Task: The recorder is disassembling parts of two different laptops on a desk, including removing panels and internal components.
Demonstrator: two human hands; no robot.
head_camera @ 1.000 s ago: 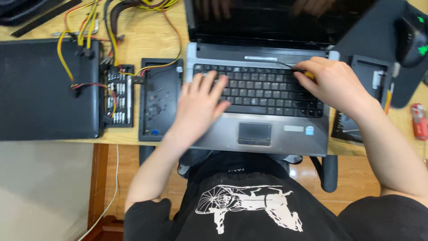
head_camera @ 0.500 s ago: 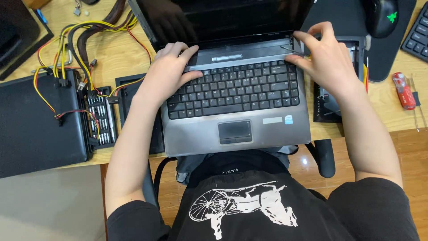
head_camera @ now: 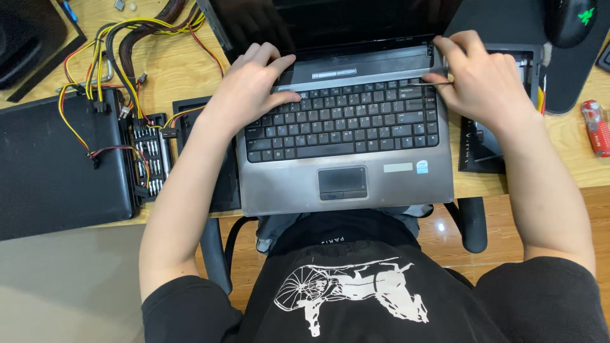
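at the middle of the wooden desk (head_camera: 184,70), a grey laptop (head_camera: 346,168) is sitting open, its front edge hanging slightly past the desk edge toward the person's lap. its black keyboard (head_camera: 343,124) is filling the upper half of the deck, a dark touchpad (head_camera: 342,182) is lying below it, and the palm rest is looking scuffed and worn. the left hand (head_camera: 251,89) is resting at the keyboard's 10 o'clock corner, fingers spread and pressing along the strip above the keys, gripping nothing. the right hand (head_camera: 480,79) is working at the 2 o'clock corner, fingers closed around a thin dark tool (head_camera: 432,81) whose tip is lying at the keyboard's top edge. at 9 o'clock of the laptop, a screwdriver bit set (head_camera: 151,159) is lying beside a black case (head_camera: 54,171), with yellow and red cables (head_camera: 95,57) trailing above. at 3 o'clock a red object (head_camera: 597,127) is lying on the desk.
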